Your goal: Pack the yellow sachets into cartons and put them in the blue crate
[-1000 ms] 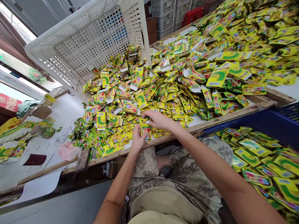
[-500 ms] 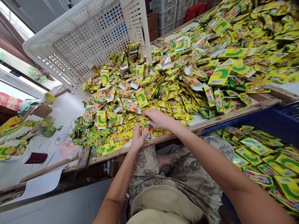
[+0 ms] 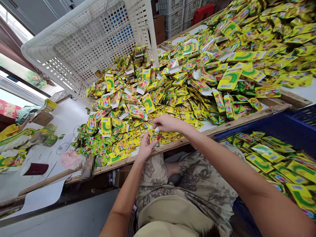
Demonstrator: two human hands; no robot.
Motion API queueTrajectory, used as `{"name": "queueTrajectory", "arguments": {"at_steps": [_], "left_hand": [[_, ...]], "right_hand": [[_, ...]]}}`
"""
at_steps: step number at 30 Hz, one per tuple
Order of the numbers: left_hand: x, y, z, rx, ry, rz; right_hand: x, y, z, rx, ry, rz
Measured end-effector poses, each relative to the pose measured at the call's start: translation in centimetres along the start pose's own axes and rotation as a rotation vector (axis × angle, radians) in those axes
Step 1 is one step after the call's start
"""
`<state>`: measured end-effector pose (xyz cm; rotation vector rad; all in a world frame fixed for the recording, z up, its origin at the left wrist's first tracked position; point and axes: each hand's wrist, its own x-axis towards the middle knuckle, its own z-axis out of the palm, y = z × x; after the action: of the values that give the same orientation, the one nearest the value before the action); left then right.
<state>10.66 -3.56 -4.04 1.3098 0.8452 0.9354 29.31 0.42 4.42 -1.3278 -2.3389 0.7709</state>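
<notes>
Sorting step, seemingly: left hand [image 3: 145, 146] clasps one sachet [image 3: 155, 138], right hand [image 3: 168, 123] pinches its top edge; drawing it clear of the heap [image 3: 128, 98] needs a steady pull.

The left arm [image 3: 125, 194] and right arm [image 3: 234, 184] are bare along all that shows, down to the left hand [image 3: 145, 146] and right hand [image 3: 168, 123]. The 2 legs wear loose trousers [image 3: 202, 184] of dull olive-beige cloth, printed all over with darker brown leaf and flower shapes. Nearest the camera is a plain khaki shirt front [image 3: 172, 214], softly creased.
</notes>
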Motion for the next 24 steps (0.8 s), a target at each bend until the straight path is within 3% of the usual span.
{"name": "queueTrajectory", "arguments": {"at_steps": [6, 11, 16, 24], "left_hand": [[0.4, 1.2, 0.8, 0.026, 0.049, 0.040], [1.2, 2.0, 1.6, 0.002, 0.146, 0.030], [1.3, 2.3, 1.6, 0.030, 0.134, 0.005], [1.2, 1.8, 0.9, 0.079, 0.097, 0.014]], "right_hand": [[0.1, -0.4, 0.5, 0.062, -0.026, 0.000], [-0.3, -0.9, 0.2, -0.062, -0.025, -0.025], [-0.4, -1.6, 0.6, -0.180, -0.011, 0.001], [-0.6, -2.0, 1.1, -0.171, 0.060, 0.051]]}}
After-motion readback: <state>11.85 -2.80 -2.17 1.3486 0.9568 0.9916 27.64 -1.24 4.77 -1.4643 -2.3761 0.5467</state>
